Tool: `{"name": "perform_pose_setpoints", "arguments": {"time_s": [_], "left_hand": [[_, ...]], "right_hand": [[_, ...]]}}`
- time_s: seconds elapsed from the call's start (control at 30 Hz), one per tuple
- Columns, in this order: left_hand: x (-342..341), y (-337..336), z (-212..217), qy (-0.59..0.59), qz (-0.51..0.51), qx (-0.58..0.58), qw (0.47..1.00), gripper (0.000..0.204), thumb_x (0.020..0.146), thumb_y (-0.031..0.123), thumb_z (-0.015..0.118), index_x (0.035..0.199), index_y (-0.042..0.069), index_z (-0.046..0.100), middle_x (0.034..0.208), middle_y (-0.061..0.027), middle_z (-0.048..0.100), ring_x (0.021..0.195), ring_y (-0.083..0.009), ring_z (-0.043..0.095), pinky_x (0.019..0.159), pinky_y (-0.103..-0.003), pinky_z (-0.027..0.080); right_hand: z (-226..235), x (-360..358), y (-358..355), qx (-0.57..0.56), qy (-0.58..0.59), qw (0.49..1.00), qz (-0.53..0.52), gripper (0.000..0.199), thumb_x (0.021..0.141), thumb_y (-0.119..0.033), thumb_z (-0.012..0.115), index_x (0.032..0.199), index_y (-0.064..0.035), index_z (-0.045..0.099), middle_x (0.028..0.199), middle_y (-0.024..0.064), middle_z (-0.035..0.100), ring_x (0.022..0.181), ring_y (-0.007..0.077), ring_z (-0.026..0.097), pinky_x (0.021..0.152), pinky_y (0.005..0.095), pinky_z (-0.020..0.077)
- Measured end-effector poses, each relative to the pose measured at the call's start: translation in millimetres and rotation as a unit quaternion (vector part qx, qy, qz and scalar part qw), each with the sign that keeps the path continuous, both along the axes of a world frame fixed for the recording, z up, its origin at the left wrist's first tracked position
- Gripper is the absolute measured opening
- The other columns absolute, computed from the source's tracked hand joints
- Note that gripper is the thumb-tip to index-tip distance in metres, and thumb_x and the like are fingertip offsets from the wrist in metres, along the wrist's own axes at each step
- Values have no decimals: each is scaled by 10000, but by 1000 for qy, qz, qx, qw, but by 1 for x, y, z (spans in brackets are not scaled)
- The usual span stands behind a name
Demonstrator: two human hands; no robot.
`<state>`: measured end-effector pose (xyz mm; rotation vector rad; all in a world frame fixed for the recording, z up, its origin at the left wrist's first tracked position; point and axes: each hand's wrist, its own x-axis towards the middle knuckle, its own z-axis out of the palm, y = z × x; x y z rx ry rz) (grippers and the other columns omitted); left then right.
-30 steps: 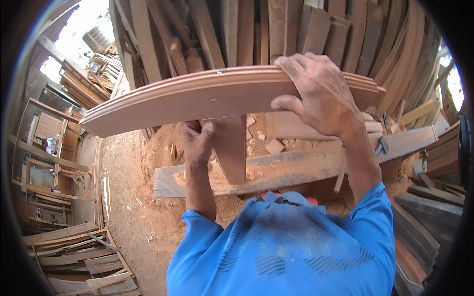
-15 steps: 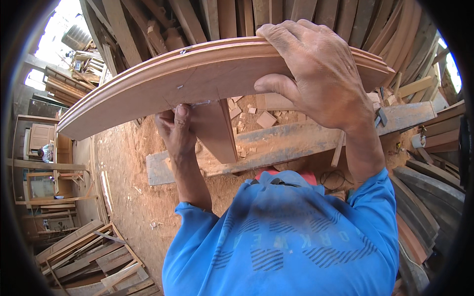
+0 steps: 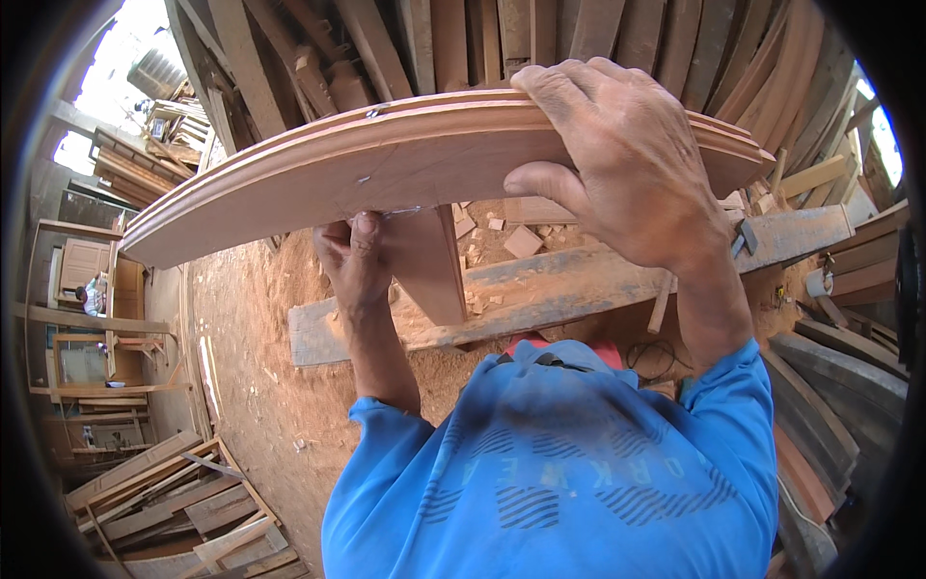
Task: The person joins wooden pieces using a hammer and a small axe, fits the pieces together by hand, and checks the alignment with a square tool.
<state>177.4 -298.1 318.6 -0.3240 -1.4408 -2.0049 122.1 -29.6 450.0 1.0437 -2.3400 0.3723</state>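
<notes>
A long curved wooden board [image 3: 280,198] with a grooved, moulded edge is held up across the view. My right hand [image 3: 632,159] grips it right of the middle, fingers over the far edge and thumb on the near face. My left hand [image 3: 355,261] is closed at the joint below, thumb up against the board's underside. From that joint a shorter flat wooden piece [image 3: 429,275] slants down toward me, beside my left fingers. A whitish streak runs along the seam where the two pieces meet. Small shiny marks show on the curved board.
Beneath lies a long dusty plank [image 3: 540,285], with a hammer [image 3: 744,237] by its right part. Small wood offcuts [image 3: 523,241] and sawdust are scattered about. Timber [image 3: 453,43] leans along the far side; curved pieces [image 3: 820,386] are stacked at right. Scrap wood [image 3: 183,502] lies lower left.
The curved board and the piece joined to it have shifted slightly nearer to me and a little right, along with both hands. Both grips look the same.
</notes>
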Motion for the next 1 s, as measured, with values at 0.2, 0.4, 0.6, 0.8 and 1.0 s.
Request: {"name": "perform_pose_setpoints", "arguments": {"time_s": [0.2,0.4,0.6,0.8,1.0], "left_hand": [[7,-8,-2,-3,28,20,999,425,940,171,754,1275,-9,563,1111,-76,651,978,-137,612,864,-285,488],[14,-22,-7,-5,26,1,1000,381,941,164,749,1236,-15,588,1097,-90,671,985,-151,625,879,-306,494],[7,-1,3,8,-42,-48,998,339,974,106,685,1264,-35,580,1155,-130,681,1073,-190,629,940,-341,487],[-21,72,10,-6,-132,15,991,371,907,114,784,1205,-15,604,1064,-90,687,933,-158,636,814,-293,506],[-30,121,8,-36,-202,43,978,373,908,105,782,1217,-6,605,1055,-83,686,888,-132,625,765,-279,504]], "right_hand": [[-2,3,-14,-7,22,1000,13,685,773,-434,810,1296,-38,611,1138,169,680,1080,349,647,963,482,491],[4,6,-25,-4,59,998,29,695,750,-440,825,1272,-31,619,1113,168,680,1058,352,651,937,474,493],[11,-3,13,-24,-1,999,44,676,691,-408,866,1198,-12,656,1048,174,694,992,364,670,894,448,514],[25,19,83,-42,-13,998,-34,529,779,-356,830,1120,12,663,1013,135,726,943,318,694,882,442,517],[22,26,126,-11,36,998,-59,675,637,-351,903,1156,18,683,1036,187,708,973,358,693,860,424,535]]}}
